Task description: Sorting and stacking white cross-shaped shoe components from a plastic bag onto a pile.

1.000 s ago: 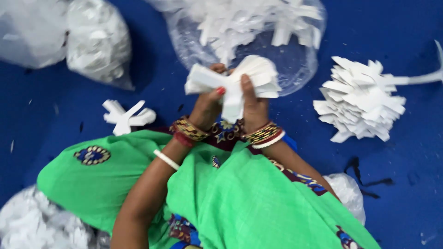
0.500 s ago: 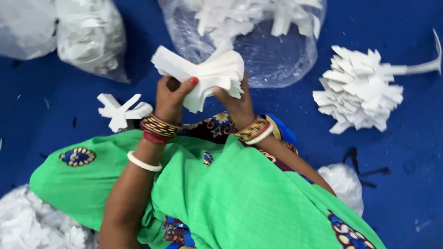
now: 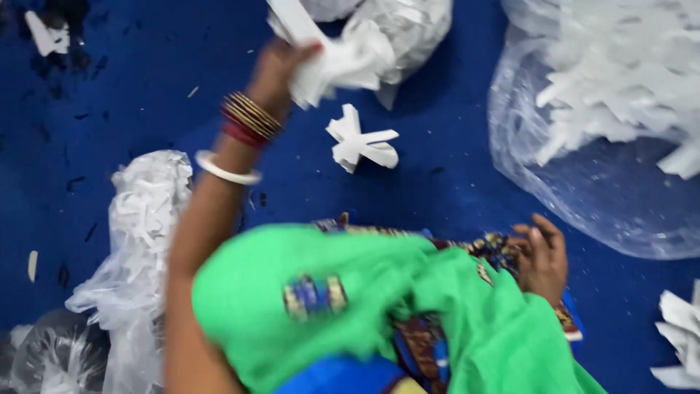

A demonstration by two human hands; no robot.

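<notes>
- Left hand (image 3: 281, 69): raised away from the body, fingers clenched round a bunch of white cut-paper cross shapes (image 3: 332, 55); the bunch juts beyond the fingertips, blurred by motion.
- Right hand (image 3: 543, 259): low, resting on the patterned cloth at the lap beside the green fabric drape (image 3: 328, 299); fingers curled loosely, grasping nothing that shows.
- Clear plastic bag stuffed with white paper scraps (image 3: 405, 29): just beyond the left fingertips, touching or nearly touching the bunch; which cannot be told.
- Loose white paper cross (image 3: 361, 142): on the blue floor (image 3: 109, 109), below the left fingers.
- Handling note: judged best to keep the bunch pinched near its middle so the leaves stay stacked, and to let go only once well over the bag's opening.
</notes>
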